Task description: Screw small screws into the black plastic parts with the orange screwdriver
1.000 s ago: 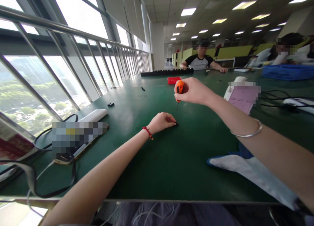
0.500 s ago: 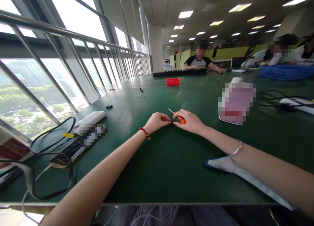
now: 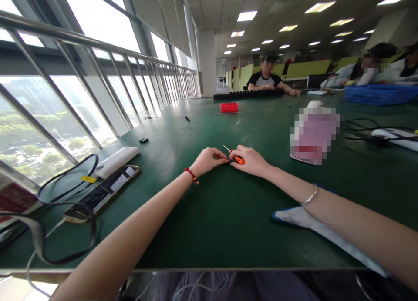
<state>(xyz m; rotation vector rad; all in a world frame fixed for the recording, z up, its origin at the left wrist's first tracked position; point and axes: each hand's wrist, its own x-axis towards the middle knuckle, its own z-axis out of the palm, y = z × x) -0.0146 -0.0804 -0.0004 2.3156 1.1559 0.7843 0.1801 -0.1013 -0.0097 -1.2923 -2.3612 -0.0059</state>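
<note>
Both hands meet above the middle of the green table (image 3: 202,240). My right hand (image 3: 251,162) is closed round an orange and black screwdriver (image 3: 239,159), whose thin metal shaft points up and to the left. The fingertips of my left hand (image 3: 209,160) are pinched together on a small dark piece (image 3: 229,161), too small to make out. My right fingertips are close to that same piece; whether they touch it is unclear. A red bracelet circles my left wrist.
Ahead is a red bin (image 3: 229,107), with a long black strip (image 3: 248,94) behind it near a seated person. At left lie a phone (image 3: 104,192), a white device (image 3: 118,162) and cables. At right are a pink-and-white object (image 3: 315,135) and a blue tray (image 3: 380,95).
The long black strip by the person opposite has shifted to the right. My hands keep nearly the same pose, with the screwdriver tilted slightly differently.
</note>
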